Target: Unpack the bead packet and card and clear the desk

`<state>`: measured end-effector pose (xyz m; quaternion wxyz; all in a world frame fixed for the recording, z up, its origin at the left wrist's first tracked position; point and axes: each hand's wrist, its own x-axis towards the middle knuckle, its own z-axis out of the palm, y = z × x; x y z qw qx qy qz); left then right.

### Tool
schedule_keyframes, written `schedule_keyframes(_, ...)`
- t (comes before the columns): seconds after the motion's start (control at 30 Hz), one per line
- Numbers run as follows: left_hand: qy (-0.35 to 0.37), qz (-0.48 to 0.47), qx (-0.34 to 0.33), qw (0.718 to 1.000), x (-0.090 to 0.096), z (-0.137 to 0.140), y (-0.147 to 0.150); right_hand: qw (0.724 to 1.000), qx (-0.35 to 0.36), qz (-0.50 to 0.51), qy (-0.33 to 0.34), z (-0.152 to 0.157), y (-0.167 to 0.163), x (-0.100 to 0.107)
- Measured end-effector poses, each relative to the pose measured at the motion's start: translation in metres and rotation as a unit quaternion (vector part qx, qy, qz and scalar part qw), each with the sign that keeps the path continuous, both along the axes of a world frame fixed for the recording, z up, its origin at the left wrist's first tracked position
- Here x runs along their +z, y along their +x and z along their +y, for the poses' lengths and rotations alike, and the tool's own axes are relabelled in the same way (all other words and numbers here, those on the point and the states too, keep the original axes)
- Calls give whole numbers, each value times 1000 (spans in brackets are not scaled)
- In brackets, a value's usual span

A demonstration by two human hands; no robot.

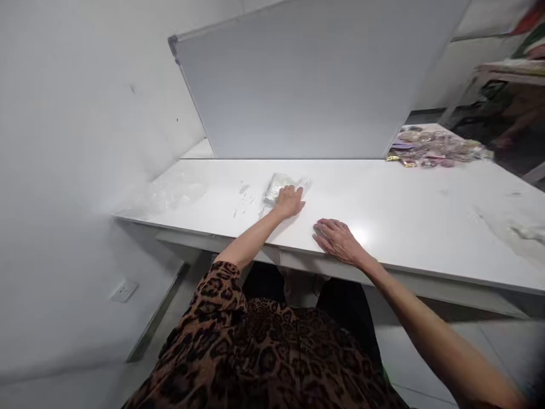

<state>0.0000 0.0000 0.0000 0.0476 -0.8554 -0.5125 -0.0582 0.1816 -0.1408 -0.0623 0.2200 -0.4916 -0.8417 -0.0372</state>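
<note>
My left hand [290, 201] lies on the right part of a clear plastic packet [275, 187] with pale contents, its fingers curled onto the wrapping. The packet is flat on the white table, and a loose flap of film [305, 183] sticks out past my fingers. What exactly is inside cannot be made out. My right hand [338, 241] rests near the table's front edge, holding nothing, with its fingers stretched out on the surface. Small dark and grey scraps [243, 199] are scattered just left of the packet.
A grey-white panel [298, 85] stands along the back of the table [361, 182]. Crumpled clear film [170, 193] lies at the left end. Shiny wrapped items [438, 149] are heaped at the back right, with more plastic [519, 230] at the right. A wall [76, 142] bounds the left.
</note>
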Motion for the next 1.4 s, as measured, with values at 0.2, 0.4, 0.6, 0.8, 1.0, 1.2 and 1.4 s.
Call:
schedule_keyframes(0.2,1,-10,23,1000,-2,14,-18,1000,-13,13,-1,0,-3,2)
schedule_keyframes(0.4,-23,-124,55,990,-2,28,-57,999,-4,31,-13,0,0,1)
schedule_keyframes(0.6,-12,-388,19,921,-18,17,-68,998,-7,46,-33,-2,0,3)
schedule_keyframes(0.8,-17,-492,0,871,-30,6,-62,998,-19,64,-13,-16,8,7)
schedule_keyframes(1.0,-166,-528,-110,826,-29,-3,-64,991,-118,11,63,-45,14,-1)
schedule_keyframes(1.2,-315,-583,-142,735,-26,-14,-75,981,-170,-12,92,-62,11,-5)
schedule_keyframes(1.4,-390,-607,-110,684,-27,-16,-85,978,-174,-6,111,-55,12,-8)
